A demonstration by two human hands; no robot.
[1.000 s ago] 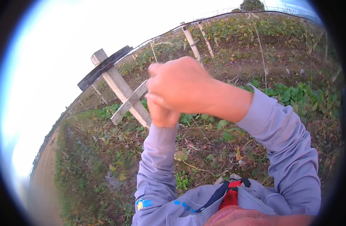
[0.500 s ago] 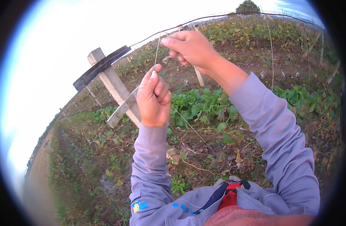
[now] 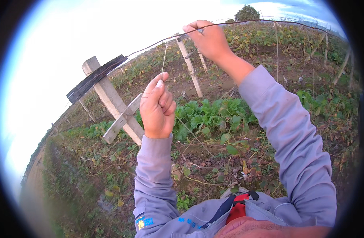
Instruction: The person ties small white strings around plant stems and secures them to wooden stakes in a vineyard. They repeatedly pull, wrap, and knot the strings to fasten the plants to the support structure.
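A thin pale string (image 3: pixel 165 55) drops from a dark wire (image 3: pixel 146 48) stretched across the upper view. Between the thumb and forefinger of my left hand (image 3: pixel 157 109), its lower part is pinched below the wire. My right hand (image 3: pixel 211 41) is raised at the wire, to the right of the string's top. The wire crosses in front of its fingers, which are drawn together. Whether a string end is between them is hidden.
At left stands a leaning concrete post (image 3: pixel 110 95) with a dark crosspiece (image 3: pixel 95 79) and a lower pale board (image 3: pixel 121 120). Another post (image 3: pixel 190 67) is farther back. Leafy green plants (image 3: pixel 205 115) and vines cover the ground. Another string (image 3: pixel 277 51) hangs at right.
My right hand has moved right along the wire, away from the string's top, and its fingers are now behind the wire. The left hand keeps its pinch. The view has shifted slightly.
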